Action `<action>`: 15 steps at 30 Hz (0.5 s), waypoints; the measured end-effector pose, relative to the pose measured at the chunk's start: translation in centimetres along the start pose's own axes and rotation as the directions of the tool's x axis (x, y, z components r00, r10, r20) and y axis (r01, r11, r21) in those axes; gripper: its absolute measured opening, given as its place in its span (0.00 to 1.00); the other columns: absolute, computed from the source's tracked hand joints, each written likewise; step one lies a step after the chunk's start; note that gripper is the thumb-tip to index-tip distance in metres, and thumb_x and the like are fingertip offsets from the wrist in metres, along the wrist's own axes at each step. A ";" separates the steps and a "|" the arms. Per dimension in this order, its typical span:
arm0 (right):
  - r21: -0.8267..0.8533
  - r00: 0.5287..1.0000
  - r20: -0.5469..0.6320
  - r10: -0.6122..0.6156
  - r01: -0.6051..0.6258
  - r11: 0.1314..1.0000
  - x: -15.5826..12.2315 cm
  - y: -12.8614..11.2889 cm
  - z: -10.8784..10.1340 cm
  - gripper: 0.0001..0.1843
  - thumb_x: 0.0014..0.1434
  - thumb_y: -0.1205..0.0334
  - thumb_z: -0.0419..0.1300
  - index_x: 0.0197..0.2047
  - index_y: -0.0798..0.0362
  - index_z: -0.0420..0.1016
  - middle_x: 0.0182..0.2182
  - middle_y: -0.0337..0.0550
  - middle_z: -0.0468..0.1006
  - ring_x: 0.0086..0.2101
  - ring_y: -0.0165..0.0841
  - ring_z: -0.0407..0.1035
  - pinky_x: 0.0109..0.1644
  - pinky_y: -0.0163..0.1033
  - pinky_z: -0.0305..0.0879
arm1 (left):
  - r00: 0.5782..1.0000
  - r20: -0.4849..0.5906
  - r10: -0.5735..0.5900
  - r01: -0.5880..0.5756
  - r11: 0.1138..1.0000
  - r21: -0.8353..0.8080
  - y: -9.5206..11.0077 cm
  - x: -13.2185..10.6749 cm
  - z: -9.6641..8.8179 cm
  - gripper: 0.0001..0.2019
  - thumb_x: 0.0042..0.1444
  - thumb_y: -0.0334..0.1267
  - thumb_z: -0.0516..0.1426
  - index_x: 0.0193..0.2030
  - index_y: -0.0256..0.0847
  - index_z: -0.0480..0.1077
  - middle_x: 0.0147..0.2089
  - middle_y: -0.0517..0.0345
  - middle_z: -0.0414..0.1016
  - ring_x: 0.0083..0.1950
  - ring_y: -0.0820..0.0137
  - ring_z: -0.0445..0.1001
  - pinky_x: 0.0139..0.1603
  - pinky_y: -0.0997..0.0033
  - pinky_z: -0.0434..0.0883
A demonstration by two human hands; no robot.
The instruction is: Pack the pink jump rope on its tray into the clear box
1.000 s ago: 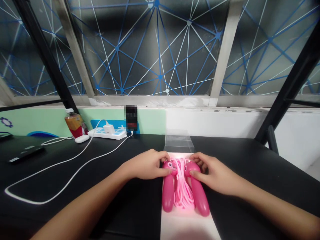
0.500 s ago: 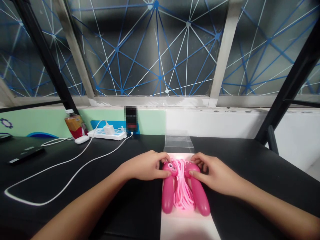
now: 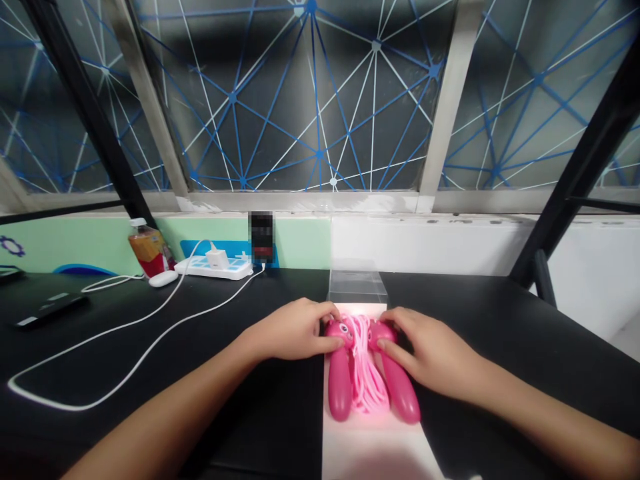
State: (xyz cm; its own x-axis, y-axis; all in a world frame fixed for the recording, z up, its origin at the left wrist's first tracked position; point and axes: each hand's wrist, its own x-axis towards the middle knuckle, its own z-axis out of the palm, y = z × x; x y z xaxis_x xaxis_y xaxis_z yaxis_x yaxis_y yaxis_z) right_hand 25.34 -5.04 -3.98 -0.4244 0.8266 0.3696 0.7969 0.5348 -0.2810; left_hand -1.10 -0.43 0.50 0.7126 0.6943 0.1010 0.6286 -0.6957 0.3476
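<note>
Since the earlier frame, the left handle (image 3: 340, 383) of the pink jump rope (image 3: 366, 380) has swung in toward the coiled cord, its lower end now closer to the loops, while the right handle (image 3: 403, 390) lies much as it did.

In the head view, the left hand (image 3: 293, 330) has a closed grip on the top of its handle: the fingers curl over the rounded head, and the thumb presses on the near side, just below a cartoon eye. The right hand (image 3: 433, 353) has the same closed grip on the head of the other handle, with its fingers over the top and its thumb on the front. The two handle heads sit just apart, with the cord bunched between them.

The jump rope lies on a brightly lit white board (image 3: 375, 450) between two stretches of black tabletop (image 3: 125, 347). A clear plastic box (image 3: 357, 288) stands just beyond the board. Farther left are a white power strip (image 3: 213, 268) with a white charger (image 3: 217, 257), a white cable (image 3: 125, 327), a white mouse (image 3: 163, 279), a bottle (image 3: 149, 252) with an orange label, and a dark remote (image 3: 50, 301). A blurred upright object (image 3: 261, 237) stands behind the power strip.
</note>
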 end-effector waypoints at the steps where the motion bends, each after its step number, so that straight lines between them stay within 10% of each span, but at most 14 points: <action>1: -0.064 1.000 -0.019 -0.018 0.017 0.998 -0.1 -0.3 0.0 0.15 0.65 0.51 0.54 0.50 0.52 0.69 0.40 0.47 0.75 0.38 0.40 0.72 0.39 0.45 0.68 | 1.000 -0.012 -0.003 0.004 1.000 0.014 0.2 0.0 0.0 0.15 0.57 0.50 0.59 0.46 0.43 0.72 0.34 0.59 0.77 0.34 0.68 0.75 0.32 0.74 0.65; 10: -0.180 0.900 0.122 -0.419 0.435 0.882 -2.1 -5.1 -0.5 0.19 0.65 0.50 0.54 0.55 0.50 0.67 0.40 0.46 0.74 0.37 0.40 0.70 0.29 0.39 0.61 | 0.996 -0.086 -0.016 0.029 0.988 0.150 0.6 -0.1 0.7 0.17 0.60 0.53 0.56 0.48 0.44 0.68 0.36 0.57 0.77 0.32 0.66 0.74 0.31 0.71 0.64; 15: -0.272 0.884 0.163 -0.438 0.467 0.841 -2.0 -4.8 0.5 0.19 0.63 0.54 0.57 0.57 0.43 0.67 0.38 0.44 0.74 0.38 0.41 0.69 0.30 0.38 0.58 | 0.987 -0.152 0.045 -0.016 0.981 0.191 0.4 0.1 1.2 0.13 0.62 0.50 0.55 0.46 0.46 0.70 0.40 0.59 0.76 0.37 0.66 0.75 0.35 0.70 0.67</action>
State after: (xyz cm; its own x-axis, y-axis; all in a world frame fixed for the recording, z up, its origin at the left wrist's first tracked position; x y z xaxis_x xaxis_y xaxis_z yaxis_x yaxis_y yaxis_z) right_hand 22.14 -9.17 -3.78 -0.7943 0.5253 0.3053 0.5894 0.7881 0.1773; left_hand -0.46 -0.85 -0.47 0.6846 0.6820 0.2574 0.6654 -0.7288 0.1616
